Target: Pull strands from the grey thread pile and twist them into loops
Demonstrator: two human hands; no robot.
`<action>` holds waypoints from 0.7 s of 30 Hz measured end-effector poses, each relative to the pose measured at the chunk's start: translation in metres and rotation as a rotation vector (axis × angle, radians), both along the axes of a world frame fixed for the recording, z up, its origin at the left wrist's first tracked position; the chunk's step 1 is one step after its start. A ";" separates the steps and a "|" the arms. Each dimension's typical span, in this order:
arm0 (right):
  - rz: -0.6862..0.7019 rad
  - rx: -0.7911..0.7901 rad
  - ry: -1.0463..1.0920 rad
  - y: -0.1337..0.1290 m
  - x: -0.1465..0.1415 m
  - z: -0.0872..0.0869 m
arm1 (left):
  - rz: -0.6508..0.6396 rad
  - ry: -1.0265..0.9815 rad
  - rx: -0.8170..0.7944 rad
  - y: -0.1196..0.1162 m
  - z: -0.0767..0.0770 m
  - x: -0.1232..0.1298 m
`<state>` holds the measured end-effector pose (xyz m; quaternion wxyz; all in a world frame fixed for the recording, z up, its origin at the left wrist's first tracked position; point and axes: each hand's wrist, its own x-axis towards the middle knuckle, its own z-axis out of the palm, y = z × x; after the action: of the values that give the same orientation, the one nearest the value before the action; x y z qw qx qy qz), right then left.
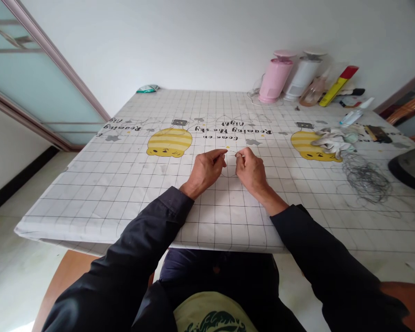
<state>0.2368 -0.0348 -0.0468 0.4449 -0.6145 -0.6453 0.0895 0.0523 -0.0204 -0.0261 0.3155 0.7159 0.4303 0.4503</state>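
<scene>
Both hands are over the middle of a table covered by a white checked cloth (131, 203). My left hand (208, 169) is closed, thumb and forefinger pinched together. Facing it, a short gap to the right, my right hand (250, 169) is closed in a pinch too. A very thin strand seems to run between the fingertips, too fine to make out clearly. To the right of my right hand lies a loose tangle of thin dark wire or thread (366, 179).
White gloves (336, 140) lie behind the tangle. A dark rounded object (411, 168) stands at the right edge. Along the back right are a pink cylinder (275, 78), a white cylinder (301, 77), a bottle (313, 91) and a yellow-red box (338, 86). A green packet (147, 89) lies back left.
</scene>
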 end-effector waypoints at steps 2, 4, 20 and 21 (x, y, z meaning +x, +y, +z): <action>0.005 -0.020 0.025 0.000 0.000 -0.001 | 0.012 0.004 0.020 0.001 0.000 0.001; 0.015 -0.046 0.046 0.001 0.000 -0.002 | 0.019 0.013 0.008 0.002 -0.001 0.001; -0.064 -0.054 -0.049 0.012 0.004 -0.022 | 0.014 0.218 0.098 0.021 -0.004 0.006; -0.071 -0.052 -0.054 0.012 0.004 -0.023 | 0.015 0.255 0.144 0.022 -0.005 0.006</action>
<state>0.2408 -0.0229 -0.0696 0.4142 -0.6507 -0.6321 0.0738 0.0584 0.0019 -0.0310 0.2026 0.7848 0.4391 0.3877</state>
